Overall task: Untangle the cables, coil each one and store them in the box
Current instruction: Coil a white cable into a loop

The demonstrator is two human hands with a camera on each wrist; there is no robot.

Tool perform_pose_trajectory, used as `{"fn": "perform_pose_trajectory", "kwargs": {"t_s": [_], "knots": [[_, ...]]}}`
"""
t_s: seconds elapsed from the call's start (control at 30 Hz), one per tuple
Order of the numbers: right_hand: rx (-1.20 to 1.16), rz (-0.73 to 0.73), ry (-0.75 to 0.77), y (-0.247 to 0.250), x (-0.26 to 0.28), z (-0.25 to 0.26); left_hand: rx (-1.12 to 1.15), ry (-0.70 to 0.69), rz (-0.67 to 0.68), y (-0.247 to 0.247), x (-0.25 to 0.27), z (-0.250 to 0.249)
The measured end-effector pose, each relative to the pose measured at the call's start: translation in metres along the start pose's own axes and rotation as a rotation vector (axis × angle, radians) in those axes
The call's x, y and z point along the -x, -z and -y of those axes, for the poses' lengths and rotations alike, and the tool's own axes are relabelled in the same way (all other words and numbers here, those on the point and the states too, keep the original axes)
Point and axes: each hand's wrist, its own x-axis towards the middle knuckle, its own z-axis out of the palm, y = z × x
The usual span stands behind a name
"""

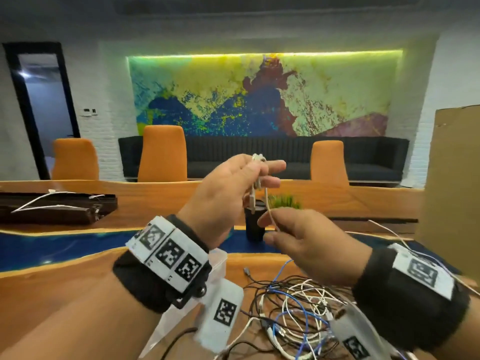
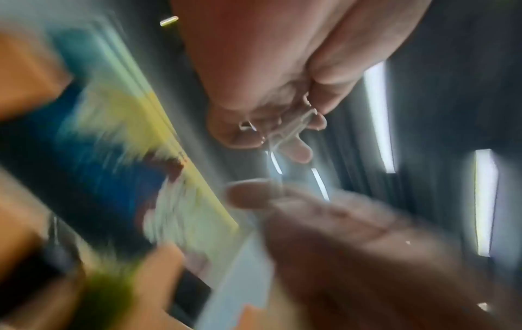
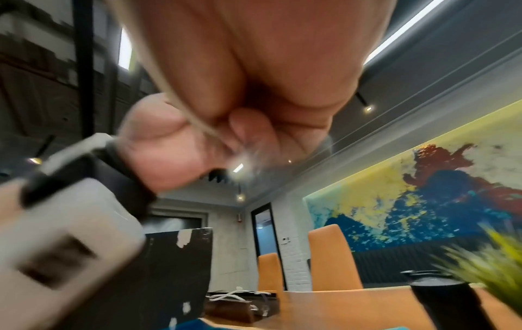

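In the head view my left hand (image 1: 255,175) is raised over the table and grips a small coil of beige cable (image 1: 257,166) between thumb and fingers. A free strand (image 1: 268,206) drops from the coil to my right hand (image 1: 270,227), which pinches it just below. The left wrist view is blurred but shows the loops (image 2: 293,127) in my left fingers. The strand (image 3: 195,120) crosses my right palm in the right wrist view. A tangle of black, white and blue cables (image 1: 298,305) lies on the table. A clear plastic box (image 1: 220,262) stands under my left wrist.
A black pot with a green plant (image 1: 255,224) stands behind my hands. A tall cardboard sheet (image 1: 452,193) rises at the right edge. A dark wooden tray with white cables (image 1: 57,207) sits far left. Orange chairs (image 1: 162,154) line the table's far side.
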Motion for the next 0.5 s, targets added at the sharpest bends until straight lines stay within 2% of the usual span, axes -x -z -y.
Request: {"fn": "perform_pose_trajectory", "kwargs": {"t_s": [0.07, 0.1, 0.13, 0.2, 0.27, 0.33, 0.5], "knots": [[0.082, 0.124, 0.086, 0.007, 0.009, 0.022, -0.495, -0.17, 0.054, 0.004, -0.001, 0.014], [0.079, 0.155, 0.132, 0.013, 0.012, 0.032, -0.687, -0.207, 0.109, 0.006, -0.001, 0.019], [0.072, 0.146, 0.18, 0.019, 0.013, 0.039, -0.782, -0.206, 0.149, 0.009, -0.001, 0.023], [0.003, 0.028, 0.201, 0.034, 0.01, 0.042, -0.673, -0.128, 0.184, 0.014, 0.0, 0.026], [-0.117, -0.103, 0.123, 0.052, 0.003, 0.034, -0.442, -0.03, 0.177, 0.018, 0.004, 0.027], [-0.187, -0.189, 0.054, 0.063, -0.005, 0.022, -0.303, 0.052, 0.175, 0.019, 0.01, 0.025], [-0.351, -0.333, -0.038, 0.038, -0.015, -0.007, -0.037, 0.237, 0.239, 0.005, 0.017, 0.018]]}}
